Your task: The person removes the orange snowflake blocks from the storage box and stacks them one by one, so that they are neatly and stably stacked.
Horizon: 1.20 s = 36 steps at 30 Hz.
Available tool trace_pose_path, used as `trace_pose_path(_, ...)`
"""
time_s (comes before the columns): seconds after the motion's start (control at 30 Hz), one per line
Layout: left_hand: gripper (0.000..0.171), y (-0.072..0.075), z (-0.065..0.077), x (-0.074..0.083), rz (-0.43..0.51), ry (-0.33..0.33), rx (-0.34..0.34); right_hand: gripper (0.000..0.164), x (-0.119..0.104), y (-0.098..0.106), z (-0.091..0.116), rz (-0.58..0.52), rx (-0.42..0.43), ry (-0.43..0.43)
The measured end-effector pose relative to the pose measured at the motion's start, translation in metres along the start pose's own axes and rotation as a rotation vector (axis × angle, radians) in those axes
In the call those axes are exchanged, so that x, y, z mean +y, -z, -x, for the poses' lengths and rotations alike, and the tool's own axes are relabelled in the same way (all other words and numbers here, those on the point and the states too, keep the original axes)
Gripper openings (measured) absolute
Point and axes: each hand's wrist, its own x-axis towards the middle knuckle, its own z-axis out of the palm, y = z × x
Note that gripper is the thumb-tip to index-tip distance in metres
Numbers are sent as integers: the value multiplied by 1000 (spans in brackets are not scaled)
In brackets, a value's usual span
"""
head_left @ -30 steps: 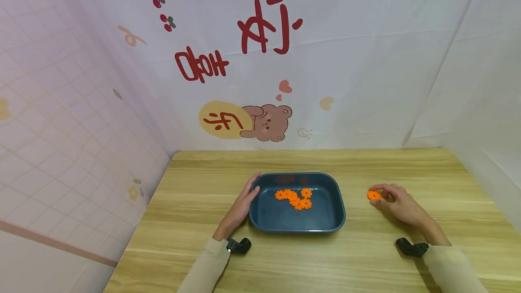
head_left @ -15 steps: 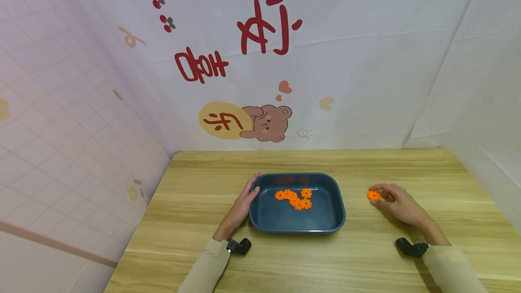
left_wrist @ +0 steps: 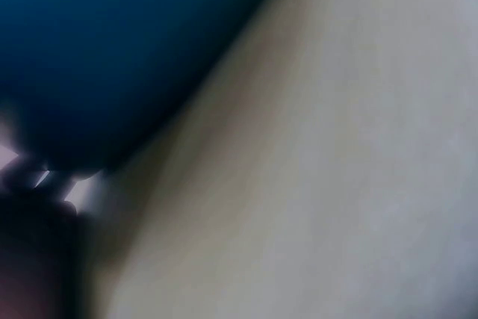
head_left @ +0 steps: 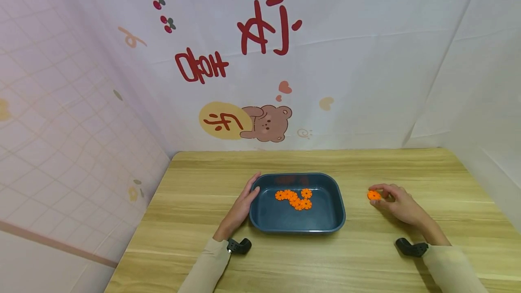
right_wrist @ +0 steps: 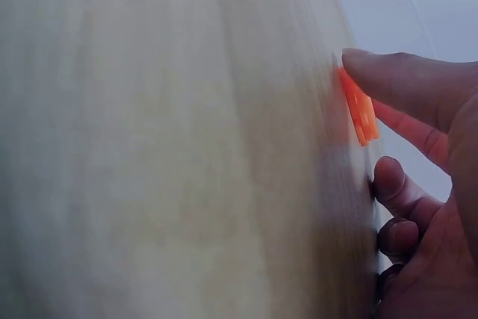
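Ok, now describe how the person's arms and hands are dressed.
The left sleeve and right sleeve are long and plain beige. The left hand and right hand wear no gloves. Each wrist bears a small black device, left device and right device, with a rounded, bent end.

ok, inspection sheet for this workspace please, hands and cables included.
Surface: pale wood-grain table.
Job's things: glossy dark-blue rounded-rectangular tray containing orange flower-shaped plastic-looking discs; lone matching disc to its right.
Clutter: nothing seen.
Hands: left hand holds the tray's left end; right hand pinches the lone matching disc; black device on each wrist.
Cables: nothing seen.
Surroundings: white wall covering printed with red characters and a brown bear.
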Motion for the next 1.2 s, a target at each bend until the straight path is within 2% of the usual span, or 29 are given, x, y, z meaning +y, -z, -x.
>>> trace_pose_path(0.17,55,1,0,0,3,5,-12,34,-1,1,-1,-19,-14,21)
trace_pose_path(0.4,53,3,-2,4,11,35,-43,40,-8,12,-6,-81,-64,-90)
trace_pose_path(0.57,51,2,-1,2,3,9,-23,42,-17,15,-16,-96,-69,-81)
trace_pose_path(0.8,55,1,0,0,21,0,-24,44,-42,19,-40,-111,-126,-79)
trace_pose_path(1.0,53,1,0,1,19,17,-31,39,-66,18,-61,-113,-152,-35)
trace_pose_path(1.1,53,1,1,6,16,28,-40,37,-80,17,-71,-141,-177,-26)
trace_pose_path(1.2,53,1,5,18,10,39,-57,35,-93,13,-81,-174,-206,-17)
